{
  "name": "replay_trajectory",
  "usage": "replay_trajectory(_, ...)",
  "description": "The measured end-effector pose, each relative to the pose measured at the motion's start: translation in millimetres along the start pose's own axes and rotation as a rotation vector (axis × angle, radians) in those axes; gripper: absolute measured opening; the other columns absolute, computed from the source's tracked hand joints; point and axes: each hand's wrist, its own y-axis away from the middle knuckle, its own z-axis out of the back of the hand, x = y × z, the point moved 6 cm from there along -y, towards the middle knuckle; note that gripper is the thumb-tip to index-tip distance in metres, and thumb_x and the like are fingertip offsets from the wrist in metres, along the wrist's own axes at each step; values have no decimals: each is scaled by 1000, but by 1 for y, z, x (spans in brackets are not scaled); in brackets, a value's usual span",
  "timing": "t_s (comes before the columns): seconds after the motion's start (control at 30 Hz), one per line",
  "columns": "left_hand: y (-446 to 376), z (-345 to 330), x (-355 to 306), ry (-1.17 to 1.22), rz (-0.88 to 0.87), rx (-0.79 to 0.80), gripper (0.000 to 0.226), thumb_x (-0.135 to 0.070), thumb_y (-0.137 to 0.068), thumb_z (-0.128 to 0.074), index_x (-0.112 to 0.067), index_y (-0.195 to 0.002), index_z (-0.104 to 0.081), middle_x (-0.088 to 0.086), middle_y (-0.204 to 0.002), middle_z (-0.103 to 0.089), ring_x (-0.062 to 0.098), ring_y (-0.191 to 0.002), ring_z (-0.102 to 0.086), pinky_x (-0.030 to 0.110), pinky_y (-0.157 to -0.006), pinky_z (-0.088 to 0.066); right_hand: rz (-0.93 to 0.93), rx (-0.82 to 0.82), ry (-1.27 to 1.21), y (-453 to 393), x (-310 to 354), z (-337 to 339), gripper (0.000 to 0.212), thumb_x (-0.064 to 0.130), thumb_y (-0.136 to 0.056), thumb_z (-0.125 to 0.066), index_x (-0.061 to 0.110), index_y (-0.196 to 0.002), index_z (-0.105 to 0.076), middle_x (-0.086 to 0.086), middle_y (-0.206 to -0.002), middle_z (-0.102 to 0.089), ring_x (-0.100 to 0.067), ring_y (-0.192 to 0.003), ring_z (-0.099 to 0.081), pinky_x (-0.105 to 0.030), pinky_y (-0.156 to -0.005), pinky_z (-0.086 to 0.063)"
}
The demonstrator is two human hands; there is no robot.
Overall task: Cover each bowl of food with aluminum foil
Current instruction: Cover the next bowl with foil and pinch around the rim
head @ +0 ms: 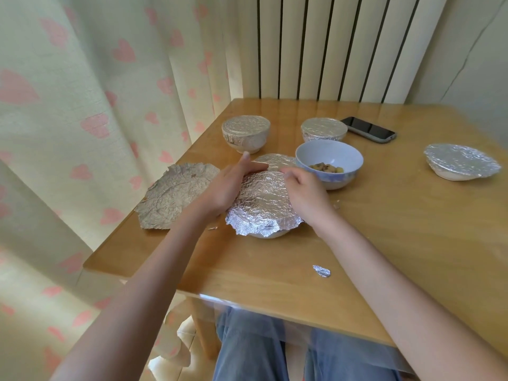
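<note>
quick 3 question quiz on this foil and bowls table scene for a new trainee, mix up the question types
1. True or false: the blue-and-white ceramic bowl holding food is already covered with foil.
2. Multiple choice: what lies just beyond the far right foil-covered bowl? A) a spoon B) a black smartphone C) a cup
3. Short answer: what are the left hand and right hand working on?

Key
1. False: it is open, food showing.
2. B
3. The crinkled silver foil sheet over the near bowl; each hand is at one side of it.
</note>
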Motion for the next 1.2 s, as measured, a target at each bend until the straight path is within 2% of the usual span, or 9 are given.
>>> replay_trajectory(0.13,3,-1,-2,22,19,-50,62,-46,-105,-12,-24,-121,-67,-10,-123,-64,1,-112,-56,10,-88,-35,-85,20,-73,1,-6,-1,31,17,-103,-31,10,-114,-60,4,-56,-36,-10,-51,-32,-26,-49,-25)
replay_trajectory(0.27,9,0,-1,34,37,-95,58,-45,-106,-14,-28,-112,-69,-11,-114,-66,2,-107,-59,22,-94,-40,-75,81,-114,2,-3,-4,36,20,-104,-31,26,-75,-51,3,-56,-31,-10,-50,-29,-27,-50,-24)
replay_trajectory(0.4,28,-2,-1,67,100,-279,55,-42,-106,-19,-21,-111,-70,-3,-106,-68,9,-97,-61,26,-85,-45,-104,245,-77,-6,-4,-6,36,25,-103,-34,2,-119,-57,3,-63,-38,-9,-58,-35,-22,-53,-28)
replay_trajectory(0.47,40,-5,-5,48,110,-340,57,-41,-106,-18,-16,-109,-70,-1,-96,-68,11,-90,-62,32,-83,-47,-97,336,15,-8,-1,-7,38,30,-103,-36,10,-131,-53,5,-70,-44,-8,-65,-40,-21,-58,-31)
replay_trajectory(0.6,46,5,-9,-19,133,-333,52,-41,-106,-16,-23,-93,-62,-6,-82,-61,3,-76,-52,26,-71,-38,-29,362,114,-9,10,0,39,33,-102,-36,9,-121,-60,-4,-77,-58,-18,-71,-55,-22,-67,-45)
replay_trajectory(0.7,34,22,-2,92,76,-335,55,-46,-105,-22,-13,-124,-62,-3,-121,-64,4,-106,-58,29,-100,-39,-13,124,32,-7,12,21,36,30,-102,-37,9,-110,-66,-8,-106,-69,-26,-104,-63,-41,-97,-47)
replay_trajectory(0.87,17,0,-8,110,-6,-74,58,-53,-98,-26,-18,-125,-63,-8,-124,-64,-1,-116,-57,25,-107,-37,-24,45,9,24,12,11,43,25,-103,-33,-9,-119,-53,-15,-69,-51,-25,-63,-49,-32,-58,-35)
replay_trajectory(1.03,17,-3,-10,27,10,-92,54,-45,-105,-24,-21,-111,-72,-8,-115,-68,3,-108,-60,21,-94,-39,-82,27,-92,26,3,1,29,22,-104,-31,11,-100,-57,3,-61,-38,-11,-58,-37,-29,-57,-29)
replay_trajectory(1.2,23,-5,-12,-1,29,-146,53,-38,-107,-22,-17,-113,-71,-5,-117,-66,11,-111,-58,18,-90,-38,-107,60,-111,25,1,1,37,21,-104,-31,17,-71,-47,-3,-60,-37,-13,-59,-37,-28,-53,-30)
